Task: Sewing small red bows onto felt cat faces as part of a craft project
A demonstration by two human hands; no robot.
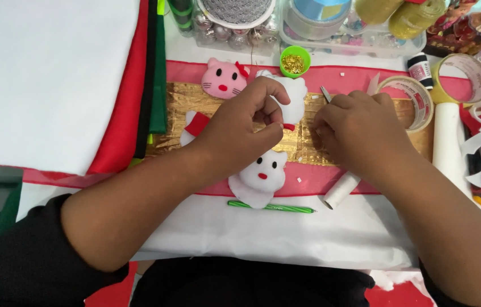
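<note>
A white plush cat (pixel 294 94) is pinched at its near edge by the curled left hand (pixel 246 116) over the gold strip (pixel 308 145) at mid-table. The right hand (pixel 354 128) is closed just right of it, a metal tip (pixel 325 94) protruding; its grip cannot be told. A second white cat (pixel 260 176) lies nearer, a pink cat (pixel 224 79) far left, tape rolls (pixel 416 99) right.

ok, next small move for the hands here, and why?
Probably press the white cat face flat onto the gold strip. The left hand pinches its lower edge over the strip, and the right hand, holding a thin metal tool, rests on the strip beside it, so the piece looks positioned but not yet laid down.
</note>
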